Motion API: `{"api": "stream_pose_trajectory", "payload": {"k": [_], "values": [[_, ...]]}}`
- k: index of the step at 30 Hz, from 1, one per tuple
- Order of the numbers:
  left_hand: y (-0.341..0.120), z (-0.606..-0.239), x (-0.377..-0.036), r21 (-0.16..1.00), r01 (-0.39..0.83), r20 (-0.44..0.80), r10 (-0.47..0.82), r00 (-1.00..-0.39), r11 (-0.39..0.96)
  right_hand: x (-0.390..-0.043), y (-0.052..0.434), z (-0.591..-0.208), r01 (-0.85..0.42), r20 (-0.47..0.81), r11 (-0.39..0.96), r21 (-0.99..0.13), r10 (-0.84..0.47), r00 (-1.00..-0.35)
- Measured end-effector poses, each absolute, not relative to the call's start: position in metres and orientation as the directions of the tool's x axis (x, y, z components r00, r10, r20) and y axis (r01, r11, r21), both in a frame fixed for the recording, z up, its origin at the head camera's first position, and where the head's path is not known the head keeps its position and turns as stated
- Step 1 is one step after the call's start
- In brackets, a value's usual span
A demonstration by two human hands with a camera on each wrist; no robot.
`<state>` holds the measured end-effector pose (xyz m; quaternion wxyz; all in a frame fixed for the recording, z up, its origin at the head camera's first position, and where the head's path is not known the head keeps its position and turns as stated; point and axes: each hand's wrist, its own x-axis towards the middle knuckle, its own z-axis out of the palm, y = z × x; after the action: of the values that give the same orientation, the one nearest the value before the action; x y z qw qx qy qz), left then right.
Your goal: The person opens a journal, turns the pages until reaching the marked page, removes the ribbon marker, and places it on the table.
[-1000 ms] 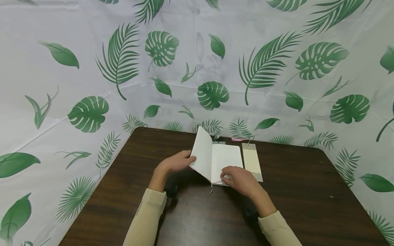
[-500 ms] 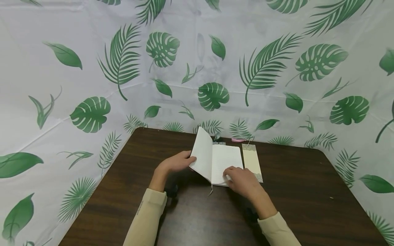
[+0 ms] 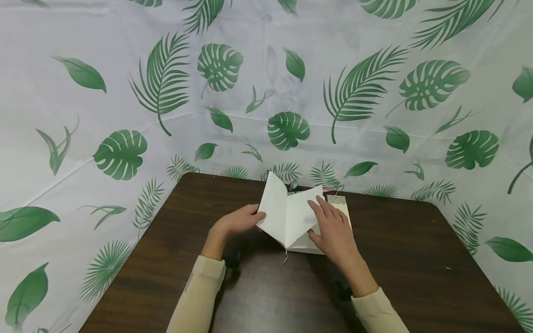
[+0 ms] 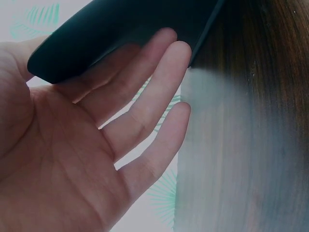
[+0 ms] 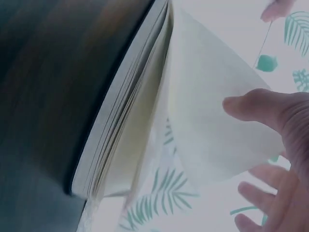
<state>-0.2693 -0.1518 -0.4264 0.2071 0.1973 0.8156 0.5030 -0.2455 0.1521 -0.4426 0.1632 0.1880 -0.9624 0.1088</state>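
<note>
So the left hand [image 3: 237,221] hasn't budged, fingers flat against the raised left half of the notebook [image 3: 287,217], propping it up, with the dark cover resting on the fingertips in the wrist view. What's new is over on the right: the right hand [image 3: 333,231] was down at the near corner of the page a second ago, and now it's slid up with a single page [image 3: 306,212] lifted and curling over its straight, spread fingers, so a page turn looks underway. The bookmark [image 3: 339,200] is mostly hidden behind that hand now. The pink thing beyond the notebook is covered too. All this sits mid-table [image 3: 416,259].
</note>
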Motion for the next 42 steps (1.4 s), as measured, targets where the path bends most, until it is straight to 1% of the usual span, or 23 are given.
{"api": "stream_pose_trajectory", "payload": {"k": [2,4,7,9,12,16,18,23,25,30,32,37,42], "values": [[-0.152,-0.426,-0.269,0.903,0.115,-0.138,0.531,-0.836,0.414,-0.246,0.149,-0.442,-0.38,0.364,0.9,-0.214,-0.288,-0.886],[-0.151,-0.426,-0.269,0.903,0.113,-0.139,0.533,-0.835,0.414,-0.245,0.144,-0.443,-0.347,0.34,0.886,-0.309,-0.237,-0.91],[-0.152,-0.426,-0.269,0.902,0.11,-0.143,0.53,-0.836,0.416,-0.243,0.136,-0.445,-0.285,0.243,0.862,-0.42,-0.196,-0.95],[-0.152,-0.427,-0.268,0.902,0.109,-0.143,0.528,-0.837,0.418,-0.24,0.131,-0.448,-0.256,0.162,0.851,-0.458,-0.203,-0.966],[-0.152,-0.427,-0.268,0.901,0.112,-0.139,0.525,-0.84,0.419,-0.236,0.124,-0.454,-0.26,0.092,0.843,-0.472,-0.246,-0.965],[-0.152,-0.427,-0.268,0.898,0.115,-0.138,0.521,-0.843,0.424,-0.231,0.117,-0.46,-0.302,0.079,0.825,-0.478,-0.302,-0.95],[-0.152,-0.427,-0.269,0.898,0.121,-0.133,0.525,-0.841,0.422,-0.228,0.114,-0.461,-0.321,0.054,0.798,-0.511,-0.343,-0.938],[-0.152,-0.428,-0.271,0.899,0.153,-0.11,0.549,-0.829,0.411,-0.225,0.114,-0.465,-0.379,-0.037,0.722,-0.579,-0.487,-0.872],[-0.153,-0.428,-0.271,0.897,0.145,-0.117,0.541,-0.833,0.417,-0.225,0.114,-0.466,-0.409,-0.05,0.715,-0.567,-0.526,-0.849],[-0.152,-0.426,-0.271,0.899,0.077,-0.161,0.489,-0.857,0.431,-0.223,0.113,-0.465,-0.444,-0.05,0.723,-0.53,-0.549,-0.834],[-0.152,-0.426,-0.27,0.893,0.068,-0.17,0.474,-0.864,0.444,-0.223,0.113,-0.465,-0.45,-0.05,0.727,-0.519,-0.551,-0.833],[-0.153,-0.425,-0.269,0.881,0.094,-0.163,0.483,-0.86,0.464,-0.226,0.114,-0.465,-0.464,-0.042,0.722,-0.513,-0.56,-0.827],[-0.153,-0.425,-0.268,0.889,0.115,-0.146,0.513,-0.846,0.443,-0.23,0.117,-0.469,-0.448,-0.043,0.722,-0.528,-0.549,-0.835]]}}
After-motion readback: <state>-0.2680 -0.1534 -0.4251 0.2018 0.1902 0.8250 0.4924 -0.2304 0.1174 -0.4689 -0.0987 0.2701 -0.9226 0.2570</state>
